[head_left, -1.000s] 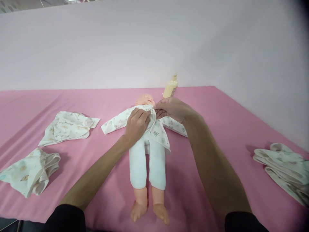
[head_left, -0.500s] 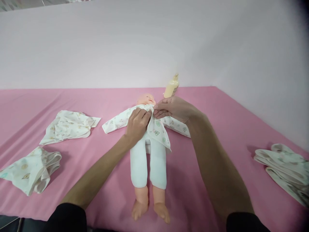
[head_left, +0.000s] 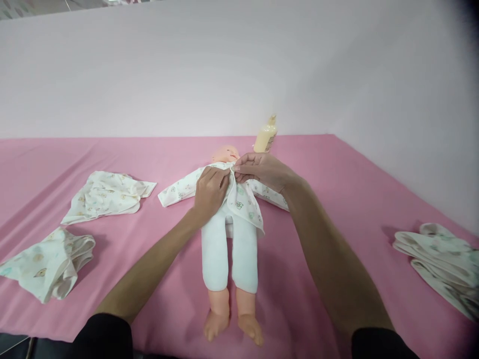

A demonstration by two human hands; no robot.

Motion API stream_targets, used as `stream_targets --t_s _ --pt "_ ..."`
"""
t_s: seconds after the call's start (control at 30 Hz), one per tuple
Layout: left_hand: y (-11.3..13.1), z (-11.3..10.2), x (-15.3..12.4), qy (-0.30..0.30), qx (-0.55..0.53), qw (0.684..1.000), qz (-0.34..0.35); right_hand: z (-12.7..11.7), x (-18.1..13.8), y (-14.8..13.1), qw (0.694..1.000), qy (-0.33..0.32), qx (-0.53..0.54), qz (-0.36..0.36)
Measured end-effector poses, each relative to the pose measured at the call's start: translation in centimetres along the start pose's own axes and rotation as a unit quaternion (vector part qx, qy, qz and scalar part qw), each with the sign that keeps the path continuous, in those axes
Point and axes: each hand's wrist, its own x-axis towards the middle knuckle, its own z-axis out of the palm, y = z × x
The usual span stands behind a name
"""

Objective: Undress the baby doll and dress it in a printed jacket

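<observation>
A baby doll (head_left: 229, 259) lies on its back in the middle, its feet towards me. It wears a white printed baby shirt (head_left: 245, 207) with both sleeves spread out sideways. At the chest, my left hand (head_left: 211, 189) is closed on the front edge of the shirt. My right hand (head_left: 262, 169) pinches the shirt's other edge close beside it, just below the doll's chin. The fingertips of both hands nearly meet, and whatever fastening lies between them is too small to make out. Below the hands the shirt's front hangs loose over the doll's white legs.
A pink sheet (head_left: 322, 279) covers the table. Behind the doll's head stands a pale yellow pump bottle (head_left: 265, 137). Two printed baby garments, one flat (head_left: 108, 195) and one crumpled (head_left: 50, 262), lie at left. Folded printed cloths (head_left: 441, 259) lie at right, near the white wall (head_left: 194, 75).
My right hand has moved slightly left, bringing its fingertips nearer to my left hand. The shirt's front edge has shifted left with it. The doll stays in place.
</observation>
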Motion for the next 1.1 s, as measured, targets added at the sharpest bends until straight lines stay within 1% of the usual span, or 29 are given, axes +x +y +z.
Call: stream_targets --t_s 0.1,0.17,0.3,0.4,0.53,0.63,0.73,0.9,1.1 --pt "0.1 -0.1 0.1 0.012 -0.044 0.997 -0.059 0.6 0.2 0.2 1.000 0.017 -0.004 -0.018" --pt "0.4 -0.3 0.3 0.011 -0.075 0.991 -0.110 1.0 0.3 0.3 0.999 0.035 -0.014 -0.032" --pt "0.8 -0.7 0.7 -0.009 -0.153 0.961 -0.230 2.0 0.5 0.4 0.994 0.064 -0.041 -0.077" --pt "1.0 -1.0 0.8 -0.015 -0.216 0.937 -0.273 2.7 0.6 0.5 0.988 0.082 -0.076 -0.104" --pt "0.9 -1.0 0.8 -0.009 -0.248 0.924 -0.292 3.3 0.6 0.4 0.980 0.095 -0.136 -0.113" --pt "0.7 -1.0 0.8 -0.011 -0.244 0.924 -0.296 3.5 0.6 0.4 0.965 0.105 -0.210 -0.116" --pt "0.7 -0.9 0.7 -0.014 -0.227 0.929 -0.293 3.5 0.5 0.3 0.948 0.102 -0.274 -0.123" --pt "0.5 -1.0 0.8 -0.022 -0.201 0.941 -0.271 3.0 0.2 0.2 0.947 0.072 -0.284 -0.135" --pt "0.0 -1.3 1.1 -0.066 -0.183 0.946 -0.260 2.8 0.1 0.1 0.948 0.062 -0.281 -0.134"
